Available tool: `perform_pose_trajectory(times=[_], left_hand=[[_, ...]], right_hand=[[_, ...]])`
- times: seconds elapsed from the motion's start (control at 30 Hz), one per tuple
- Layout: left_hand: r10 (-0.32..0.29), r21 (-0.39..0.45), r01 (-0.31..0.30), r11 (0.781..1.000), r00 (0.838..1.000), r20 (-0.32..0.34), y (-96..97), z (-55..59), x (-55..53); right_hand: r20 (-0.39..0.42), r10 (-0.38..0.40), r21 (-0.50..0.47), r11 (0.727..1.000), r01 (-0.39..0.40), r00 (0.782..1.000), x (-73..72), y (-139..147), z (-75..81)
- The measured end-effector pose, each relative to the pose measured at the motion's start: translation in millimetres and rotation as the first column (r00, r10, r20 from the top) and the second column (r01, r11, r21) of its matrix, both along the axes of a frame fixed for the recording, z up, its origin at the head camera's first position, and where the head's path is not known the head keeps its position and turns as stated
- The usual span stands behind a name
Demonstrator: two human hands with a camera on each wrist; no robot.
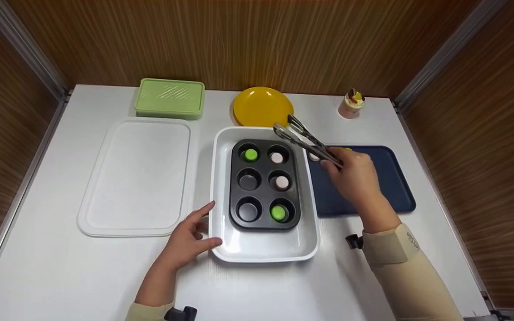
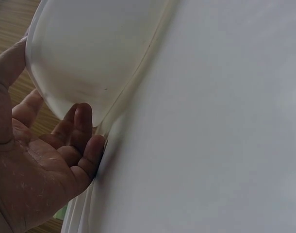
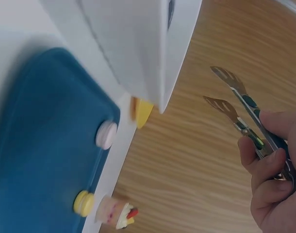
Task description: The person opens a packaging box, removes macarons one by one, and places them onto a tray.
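Observation:
My right hand (image 1: 358,178) grips metal tongs (image 1: 307,143), whose tips stand apart with nothing between them, above the far right corner of a white tub (image 1: 261,257). Inside the tub lies a dark muffin tin (image 1: 263,185). Two of its cups hold green macarons (image 1: 251,155) and two hold pink macarons (image 1: 282,182); the middle-left and near-left cups hold nothing. At the tub's left wall, my left hand (image 1: 188,238) touches the rim with spread thumb and index finger. Its other fingers (image 2: 83,124) bend loosely beside the wall.
Right of the tub is a blue tray (image 3: 51,141) bearing a pink macaron (image 3: 106,135) and a yellow macaron (image 3: 84,203). A dessert cup (image 1: 351,104), yellow plate (image 1: 263,107) and green lidded box (image 1: 170,97) stand at the back. A white lid (image 1: 138,178) lies on the left.

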State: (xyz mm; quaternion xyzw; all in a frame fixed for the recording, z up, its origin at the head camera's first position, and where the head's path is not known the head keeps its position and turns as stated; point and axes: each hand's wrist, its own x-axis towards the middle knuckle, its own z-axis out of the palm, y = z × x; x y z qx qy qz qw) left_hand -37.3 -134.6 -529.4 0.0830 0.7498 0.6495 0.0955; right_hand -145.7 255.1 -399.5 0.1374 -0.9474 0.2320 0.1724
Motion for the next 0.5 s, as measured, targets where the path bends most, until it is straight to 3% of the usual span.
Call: perform_pose_trajectory(times=[0.5], left_hand=[[0.002,0.013,-0.002,1.000,1.000,-0.023,-0.3,-3.2,-1.0]], right_hand=[[0.061,0.076,-0.026,0.997,-0.075,0.995,-10.9,-34.5,12.6]])
